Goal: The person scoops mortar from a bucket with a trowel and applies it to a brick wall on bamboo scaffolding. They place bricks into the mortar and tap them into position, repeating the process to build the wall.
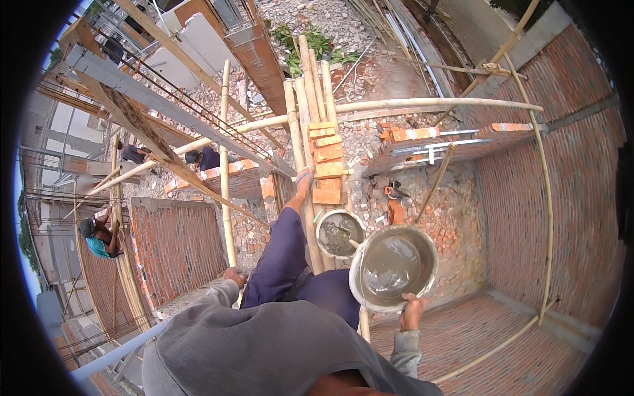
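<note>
My right hand is closed on the near rim of a large bucket, which is tilted toward me and holds wet grey, soupy mortar. Just beyond it to the left, a smaller bucket stands by the bamboo walkway with grey mortar inside. A short wooden handle shows between the two buckets. My left hand is wrapped round the lower part of an upright bamboo pole, beside my thigh. Several orange bricks lie in a row on the bamboo poles, next to my bare foot.
Bamboo poles form the narrow walkway, crossed by a horizontal bamboo rail. Brick walls enclose a lower floor strewn with rubble. At the left, a person in teal is by the scaffold; others are farther back.
</note>
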Demonstrator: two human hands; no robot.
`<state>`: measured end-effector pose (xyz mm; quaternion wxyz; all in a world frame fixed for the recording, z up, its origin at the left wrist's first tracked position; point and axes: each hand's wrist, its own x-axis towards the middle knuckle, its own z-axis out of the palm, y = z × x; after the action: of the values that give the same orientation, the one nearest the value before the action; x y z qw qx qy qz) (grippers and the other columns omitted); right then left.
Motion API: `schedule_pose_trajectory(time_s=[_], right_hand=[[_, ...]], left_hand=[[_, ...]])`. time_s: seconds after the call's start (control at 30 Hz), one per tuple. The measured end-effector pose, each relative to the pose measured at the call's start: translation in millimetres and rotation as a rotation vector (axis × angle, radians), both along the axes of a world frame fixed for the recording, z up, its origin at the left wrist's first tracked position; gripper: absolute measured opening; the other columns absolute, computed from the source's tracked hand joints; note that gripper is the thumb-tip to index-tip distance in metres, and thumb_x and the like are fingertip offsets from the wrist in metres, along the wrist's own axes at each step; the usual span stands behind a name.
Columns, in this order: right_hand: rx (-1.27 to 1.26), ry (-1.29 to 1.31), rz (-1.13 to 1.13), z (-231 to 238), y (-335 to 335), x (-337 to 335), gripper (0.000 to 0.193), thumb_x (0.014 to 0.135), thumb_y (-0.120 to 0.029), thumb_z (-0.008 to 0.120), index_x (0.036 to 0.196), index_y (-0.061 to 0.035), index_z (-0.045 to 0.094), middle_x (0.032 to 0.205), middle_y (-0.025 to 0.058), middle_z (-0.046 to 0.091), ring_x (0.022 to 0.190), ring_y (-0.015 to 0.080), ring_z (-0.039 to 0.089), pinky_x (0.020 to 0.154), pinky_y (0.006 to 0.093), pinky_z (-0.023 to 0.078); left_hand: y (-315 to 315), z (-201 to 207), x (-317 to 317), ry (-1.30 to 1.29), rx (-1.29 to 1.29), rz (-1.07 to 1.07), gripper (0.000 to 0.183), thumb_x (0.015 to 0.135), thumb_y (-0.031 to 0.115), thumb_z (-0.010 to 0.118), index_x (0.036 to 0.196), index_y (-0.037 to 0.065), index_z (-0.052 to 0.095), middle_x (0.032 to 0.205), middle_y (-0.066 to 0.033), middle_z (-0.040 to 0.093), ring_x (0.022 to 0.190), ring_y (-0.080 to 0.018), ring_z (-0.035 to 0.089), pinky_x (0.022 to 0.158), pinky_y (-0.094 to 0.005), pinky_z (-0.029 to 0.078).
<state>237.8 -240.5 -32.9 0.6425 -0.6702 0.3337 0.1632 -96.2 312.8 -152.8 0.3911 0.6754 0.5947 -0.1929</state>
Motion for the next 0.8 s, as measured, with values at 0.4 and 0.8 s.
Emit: schedule_pose_trajectory(time_s=[0.4,0.8], right_hand=[[0.103,0.009,0.292,-58.1,302.2,254.2,0.035,0.077,0.001,0.070,0.112,0.0087,0.066,0.096,0.0114,0.071,0.091,0.0258,0.069,0.084,0.0354,0.056],[0.571,0.003,0.384,-296.2,648.9,495.8,0.037,0.085,0.006,0.068,0.122,0.0121,0.065,0.120,0.0176,0.070,0.108,0.0299,0.071,0.097,0.0458,0.060]], left_hand=[[93.3,41.3,309.8,-0.561,0.000,0.022,0.022,0.096,0.007,0.074,0.116,-0.002,0.076,0.093,-0.0071,0.076,0.081,-0.0129,0.070,0.077,-0.0320,0.058],[175.3,56.0,450.3,-0.734,0.190,-0.070,0.027,0.093,0.002,0.075,0.119,-0.003,0.074,0.102,-0.0173,0.075,0.088,-0.0266,0.077,0.082,-0.0354,0.060]])
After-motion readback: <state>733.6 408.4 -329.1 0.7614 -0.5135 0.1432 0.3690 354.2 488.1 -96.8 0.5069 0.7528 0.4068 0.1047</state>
